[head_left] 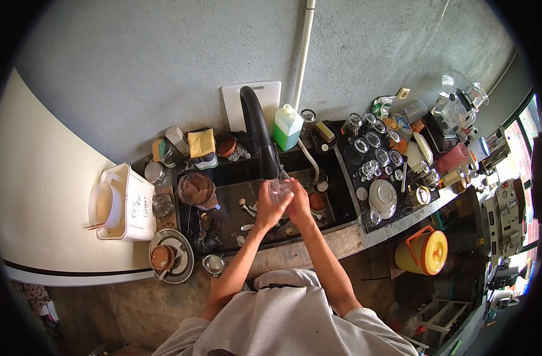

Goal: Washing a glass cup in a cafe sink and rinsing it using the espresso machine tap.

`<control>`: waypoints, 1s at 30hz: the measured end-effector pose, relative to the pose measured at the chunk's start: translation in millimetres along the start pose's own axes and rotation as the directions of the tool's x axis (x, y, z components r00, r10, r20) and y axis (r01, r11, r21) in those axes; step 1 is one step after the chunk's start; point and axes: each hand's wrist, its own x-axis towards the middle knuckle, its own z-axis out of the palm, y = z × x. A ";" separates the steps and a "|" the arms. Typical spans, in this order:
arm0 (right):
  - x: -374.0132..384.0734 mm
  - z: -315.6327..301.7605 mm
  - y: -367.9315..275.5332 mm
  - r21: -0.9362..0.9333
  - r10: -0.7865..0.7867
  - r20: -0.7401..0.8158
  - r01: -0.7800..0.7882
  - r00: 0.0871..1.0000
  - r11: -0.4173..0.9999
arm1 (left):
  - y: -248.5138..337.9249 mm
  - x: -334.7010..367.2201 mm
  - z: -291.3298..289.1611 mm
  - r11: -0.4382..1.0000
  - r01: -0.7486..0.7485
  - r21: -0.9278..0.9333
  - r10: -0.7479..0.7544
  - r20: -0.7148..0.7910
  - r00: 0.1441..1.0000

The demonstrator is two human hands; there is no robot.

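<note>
Both hands are together under the black tap (260, 133), over the dark sink (223, 173). My left hand (270, 205) is closed around a clear glass (278, 188) from the left. From the other side my right hand (298, 202) grips the same glass, its fingers wrapped over it. The glass sits just below the spout, and the fingers cover much of it. Spoons (247, 227) and other small dishes lie on the sink bottom beneath my hands. A brown clay-coloured bowl (316, 201) rests in the sink to the right of them.
On the right, a black drying rack holds upturned glasses (373, 139) and a white plate (382, 198). A green soap jug (287, 127) and yellow sponge (201, 143) stand behind the sink. At left are a white tub (126, 202) and a metal plate (184, 270). A yellow cooler (421, 252) stands lower right.
</note>
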 end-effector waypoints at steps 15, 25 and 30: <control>-15.8 15.5 8.7 0.041 0.372 0.221 -0.389 0.902 0.920 | 30.5 -16.1 -32.3 0.916 -0.011 0.402 0.079 -0.153 0.985; -24.1 20.4 -27.3 -0.400 0.097 -0.019 -0.097 0.995 0.911 | 8.4 -15.9 -21.3 0.930 -0.173 0.324 0.241 -0.183 0.953; -12.0 9.1 -23.9 -0.519 -0.097 -0.014 0.076 0.995 0.851 | -3.5 -20.9 -19.7 0.994 0.047 0.096 -0.038 -0.093 0.995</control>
